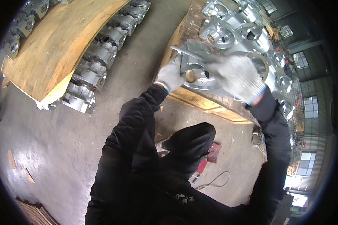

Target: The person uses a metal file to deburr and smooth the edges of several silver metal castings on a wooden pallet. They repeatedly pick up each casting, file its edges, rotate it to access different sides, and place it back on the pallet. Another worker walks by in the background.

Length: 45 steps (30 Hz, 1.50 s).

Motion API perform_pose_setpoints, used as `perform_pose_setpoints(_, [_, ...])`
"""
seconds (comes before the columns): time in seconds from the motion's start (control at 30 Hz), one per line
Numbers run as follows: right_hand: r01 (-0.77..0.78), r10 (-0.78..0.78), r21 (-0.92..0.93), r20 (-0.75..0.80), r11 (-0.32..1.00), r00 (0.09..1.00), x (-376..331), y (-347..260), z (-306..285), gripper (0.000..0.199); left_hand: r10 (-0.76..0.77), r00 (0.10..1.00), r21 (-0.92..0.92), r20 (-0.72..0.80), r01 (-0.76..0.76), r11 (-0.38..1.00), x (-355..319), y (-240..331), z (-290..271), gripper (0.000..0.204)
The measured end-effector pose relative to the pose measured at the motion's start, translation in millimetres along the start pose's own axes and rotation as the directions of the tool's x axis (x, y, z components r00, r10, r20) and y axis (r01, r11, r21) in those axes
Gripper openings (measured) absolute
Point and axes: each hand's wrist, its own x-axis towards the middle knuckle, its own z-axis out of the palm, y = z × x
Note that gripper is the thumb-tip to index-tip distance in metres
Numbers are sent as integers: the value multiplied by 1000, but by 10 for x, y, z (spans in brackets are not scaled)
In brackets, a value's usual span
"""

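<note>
grey concrete workshop floor, wooden pallet (pixel 199 99) bearing a metal casting (pixel 199 73). left hand (pixel 170 76) clenched on the casting's edge; right hand (pixel 238 78) above it, seemingly gripping a thin file (pixel 187 53).

One head-worn fisheye view, steeply downward, close above the gloved arms and wooden pallet (pixel 199 100).

Both gloved hands (pixel 202 75) on alu casting (pixel 199 77) w/ file (pixel 187 52).

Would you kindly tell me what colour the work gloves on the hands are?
White knit with blue cuffs, on the left hand and the right hand; head view.
</note>
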Motion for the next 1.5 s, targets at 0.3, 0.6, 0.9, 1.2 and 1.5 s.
perform_pose_setpoints(0.3, [-3, 3, 26, -25, 1000, 1000, -86, -228, -235, 29, -14, 1000, -26, -4, 14, 1000, -4, 22, 8, 66])
perform_pose_setpoints(0.6, [-34, 34, 6, -45, 999, 998, -250, -370, -32, 26, -37, 993, -151, -114, 20, 988, -23, -26, 127, 48])
perform_pose_setpoints(0.9, [-70, 69, -4, -129, 998, 989, -232, -402, 136, 28, -55, 996, -232, -76, 36, 972, -34, -50, 159, 64])
perform_pose_setpoints(1.2, [-200, 204, -37, 141, 979, 969, 77, -260, -156, 20, -35, 999, -152, -16, 32, 988, -58, -53, 86, 73])
perform_pose_setpoints(1.5, [-223, 222, -9, -53, 975, 974, 155, -57, -16, 17, -6, 1000, -235, -25, 0, 972, -10, -115, 140, 74])
